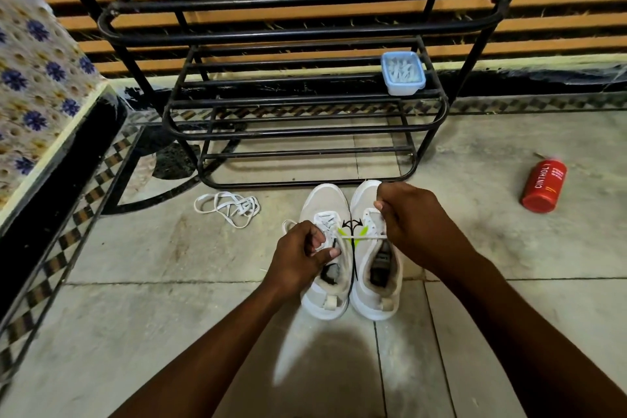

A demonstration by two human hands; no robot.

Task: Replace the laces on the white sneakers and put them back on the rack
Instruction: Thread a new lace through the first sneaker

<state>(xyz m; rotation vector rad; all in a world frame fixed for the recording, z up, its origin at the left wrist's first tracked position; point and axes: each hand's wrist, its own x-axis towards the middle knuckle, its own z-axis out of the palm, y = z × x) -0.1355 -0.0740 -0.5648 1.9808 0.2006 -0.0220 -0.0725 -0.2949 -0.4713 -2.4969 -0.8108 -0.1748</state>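
The left grip [307, 248] pinches a soft, limp flat white lace [366, 237] at the eyelets of the left white mesh sneaker [324, 200], standing beside its twin on the tiled floor [169, 316], while the right grip [407, 217] closes on the lace's far end, probably best held near the tip.

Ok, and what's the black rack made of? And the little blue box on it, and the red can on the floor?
The rack looks like metal tubing painted glossy black: thin round bars with bright glints. The box seems plastic: pale blue, see-through, its contents show. The red can is probably painted metal, smooth with printed lettering, though plastic is possible.
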